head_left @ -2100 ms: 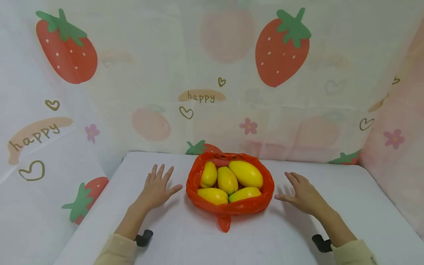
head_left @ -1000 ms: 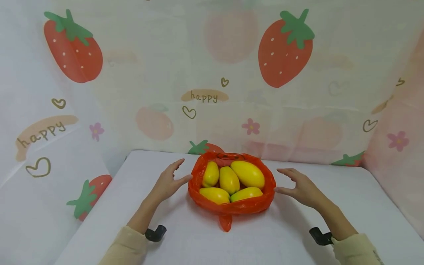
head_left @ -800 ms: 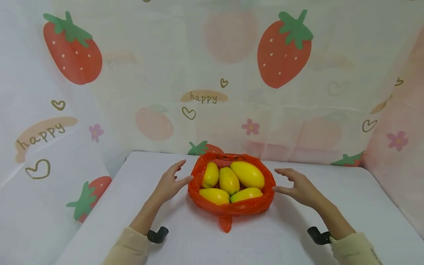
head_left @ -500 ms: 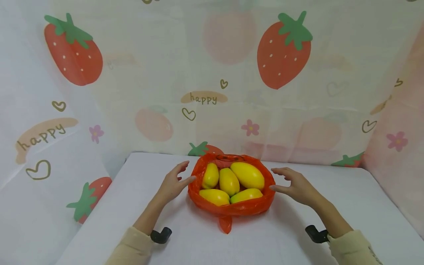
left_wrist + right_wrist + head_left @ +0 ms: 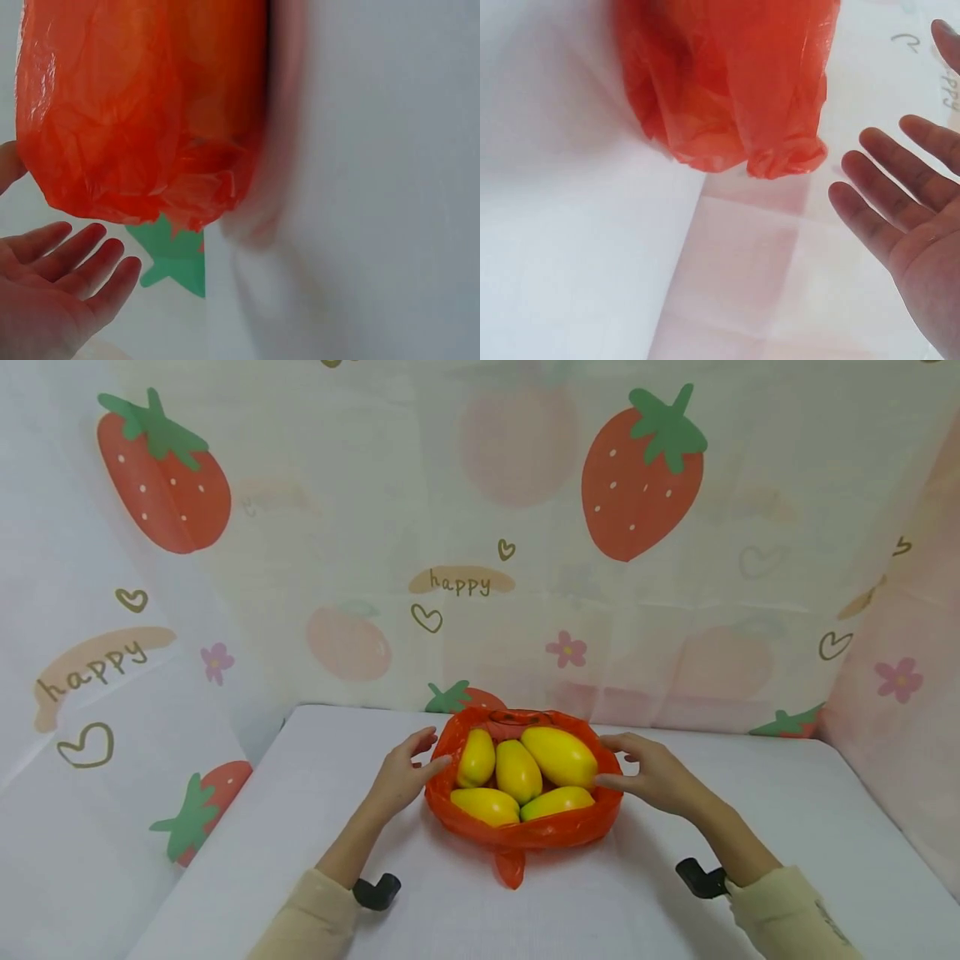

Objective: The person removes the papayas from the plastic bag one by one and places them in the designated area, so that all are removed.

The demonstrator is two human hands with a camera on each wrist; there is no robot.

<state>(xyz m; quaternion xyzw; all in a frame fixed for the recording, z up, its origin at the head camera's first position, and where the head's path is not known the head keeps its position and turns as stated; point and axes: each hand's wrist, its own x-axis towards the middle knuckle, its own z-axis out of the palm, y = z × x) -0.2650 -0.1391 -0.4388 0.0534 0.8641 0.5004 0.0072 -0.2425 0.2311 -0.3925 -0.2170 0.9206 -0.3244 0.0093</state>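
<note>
A red plastic bag [image 5: 525, 837] sits on the table with its mouth spread wide and rim rolled outward. Several yellow mangoes [image 5: 560, 757] lie inside it. At the bag's left rim is my left hand [image 5: 401, 777], its thumb tip overlapping the edge. My right hand [image 5: 656, 774] reaches over the right rim, thumb tip beside the big mango. In the left wrist view, the left fingers [image 5: 105, 285] are spread and gently bent below the bag's side. The right wrist view shows the right fingers [image 5: 877, 214] extended and separated, apart from the red plastic.
The bag rests on a white-covered table [image 5: 450, 918], near its back edge. A cloth backdrop [image 5: 360, 527] printed with strawberries and hearts rises behind and at both sides. A twisted tail [image 5: 511, 868] of the bag points toward the front. Black wrist mounts [image 5: 377, 892] project inward from the sleeves.
Both hands have moved inward from either side to the bag's rim, and their fingers have bent a little more. The bag and the mangoes have stayed in place.
</note>
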